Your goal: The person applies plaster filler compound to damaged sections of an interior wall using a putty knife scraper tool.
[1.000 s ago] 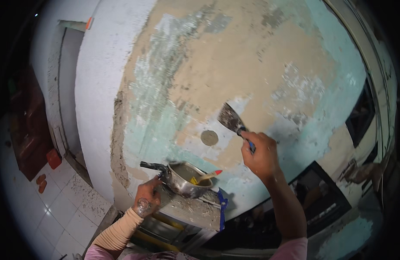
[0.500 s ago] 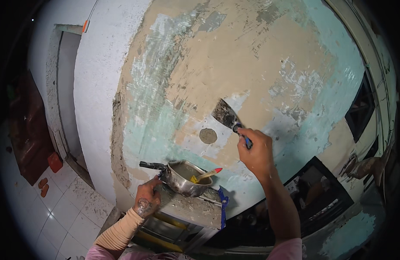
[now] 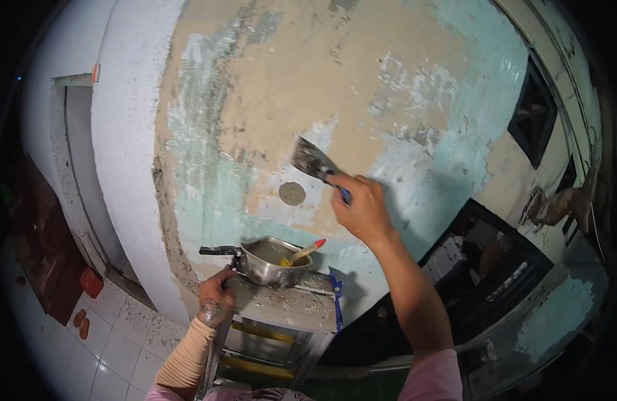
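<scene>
My right hand (image 3: 365, 210) is closed round the blue-and-black handle of a putty knife (image 3: 313, 160). Its wide, smeared blade points up and left, close to the patchy wall (image 3: 288, 87). Below the blade is a round grey patch (image 3: 292, 194) in the wall. A metal saucepan (image 3: 271, 273) with grey contents stands on the ladder's top (image 3: 278, 307); a paintbrush (image 3: 305, 252) with a red-tipped handle leans in it. My left hand (image 3: 215, 294) is closed at the ladder top's left edge, just under the pan's black handle (image 3: 218, 251); what its fingers grip is hidden.
A blue clamp-like piece (image 3: 336, 297) is at the ladder top's right end. To the right is a dark-framed window (image 3: 475, 260). At left are a doorway (image 3: 88, 174), a reddish-brown sheet (image 3: 44, 247), a red container (image 3: 91, 283) and orange sandals (image 3: 82, 324) on white tiles.
The whole view has shifted, so the wall, pan and ladder sit further left and more of the ladder shows. The putty knife remains near the wall above the round patch.
</scene>
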A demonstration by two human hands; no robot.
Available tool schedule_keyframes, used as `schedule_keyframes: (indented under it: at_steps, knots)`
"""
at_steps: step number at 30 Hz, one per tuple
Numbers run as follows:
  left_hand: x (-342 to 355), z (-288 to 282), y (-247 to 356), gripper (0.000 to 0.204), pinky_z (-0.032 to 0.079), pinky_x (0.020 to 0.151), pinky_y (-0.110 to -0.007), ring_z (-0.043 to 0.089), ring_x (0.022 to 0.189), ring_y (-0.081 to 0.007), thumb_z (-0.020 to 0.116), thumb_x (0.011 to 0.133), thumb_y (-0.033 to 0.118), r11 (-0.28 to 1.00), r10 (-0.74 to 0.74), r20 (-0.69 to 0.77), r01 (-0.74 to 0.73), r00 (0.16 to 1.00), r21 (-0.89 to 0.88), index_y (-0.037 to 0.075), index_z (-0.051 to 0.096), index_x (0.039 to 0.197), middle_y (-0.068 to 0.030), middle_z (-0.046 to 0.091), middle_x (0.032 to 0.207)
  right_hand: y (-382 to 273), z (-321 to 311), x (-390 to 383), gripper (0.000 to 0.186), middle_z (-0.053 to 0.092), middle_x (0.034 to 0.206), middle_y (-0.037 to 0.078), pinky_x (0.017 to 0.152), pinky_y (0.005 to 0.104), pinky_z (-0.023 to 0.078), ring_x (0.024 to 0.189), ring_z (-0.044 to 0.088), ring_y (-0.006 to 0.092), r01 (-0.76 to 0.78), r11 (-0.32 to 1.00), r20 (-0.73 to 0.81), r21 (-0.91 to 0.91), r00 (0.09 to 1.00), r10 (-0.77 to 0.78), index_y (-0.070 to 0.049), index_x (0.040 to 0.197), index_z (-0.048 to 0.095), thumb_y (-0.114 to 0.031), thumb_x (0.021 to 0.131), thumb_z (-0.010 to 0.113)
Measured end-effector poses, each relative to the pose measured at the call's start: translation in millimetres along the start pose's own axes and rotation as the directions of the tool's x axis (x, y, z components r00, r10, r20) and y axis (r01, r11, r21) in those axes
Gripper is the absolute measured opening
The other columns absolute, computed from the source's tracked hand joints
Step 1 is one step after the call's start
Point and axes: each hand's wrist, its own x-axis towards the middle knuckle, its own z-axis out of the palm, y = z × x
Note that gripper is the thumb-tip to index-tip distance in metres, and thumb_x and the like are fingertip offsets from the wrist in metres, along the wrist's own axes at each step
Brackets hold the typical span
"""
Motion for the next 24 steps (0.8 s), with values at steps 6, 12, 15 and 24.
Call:
schedule_keyframes:
  at_steps: [6, 12, 15, 24]
  knots:
    - [-2.9, 2.2, 7.7, 0.039, 0.052, 0.091, -0.039, 0.066, 0.102, -0.0422, 0.053, 0.070, 0.000, 0.999, -0.024, 0.022, 0.025, 0.999, -0.022, -0.004, 0.067, 0.106, -0.0297, 0.063, 0.121, -6.7, 5.6, 10.8, 0.021, 0.068, 0.082, 0.021, 0.066, 0.0413, 0.053, 0.073, 0.067, 0.0368, 0.011, 1.000, -0.035, 0.003, 0.999, -0.010, -0.002, 0.099, 0.072, -0.003, 0.080, 0.064]
    - [-0.7, 0.7, 8.2, 0.041, 0.054, 0.086, -0.039, 0.067, 0.099, -0.0420, 0.054, 0.069, 0.001, 1.000, 0.020, 0.022, -0.020, 1.000, 0.003, -0.004, 0.067, 0.108, -0.0295, 0.063, 0.121, -0.3, 6.4, 13.4, 0.021, 0.069, 0.087, 0.022, 0.071, 0.0436, 0.055, 0.078, 0.068, 0.0390, 0.046, 0.999, -0.046, -0.003, 0.998, -0.046, -0.002, 0.099, 0.072, -0.002, 0.079, 0.064]
    - [1.0, -4.2, 13.8, 0.041, 0.055, 0.083, -0.040, 0.068, 0.096, -0.0417, 0.054, 0.069, -0.001, 0.997, -0.067, 0.068, 0.069, 0.995, -0.032, -0.003, 0.067, 0.107, -0.0291, 0.063, 0.121, -10.0, 26.0, 24.0, 0.021, 0.070, 0.089, 0.022, 0.074, 0.0434, 0.055, 0.081, 0.068, 0.0394, 0.095, 0.995, -0.070, 0.020, 0.993, -0.093, -0.002, 0.099, 0.072, -0.002, 0.080, 0.064]
    - [0.5, -0.1, 11.1, 0.041, 0.055, 0.083, -0.042, 0.067, 0.095, -0.0440, 0.055, 0.070, 0.001, 0.999, 0.010, 0.036, -0.008, 0.999, -0.053, -0.003, 0.066, 0.109, -0.0305, 0.062, 0.121, -26.7, 49.1, 40.8, 0.024, 0.070, 0.084, 0.020, 0.067, 0.0379, 0.055, 0.075, 0.069, 0.0348, 0.034, 0.999, -0.050, -0.016, 0.998, -0.035, -0.003, 0.102, 0.073, -0.001, 0.080, 0.065]
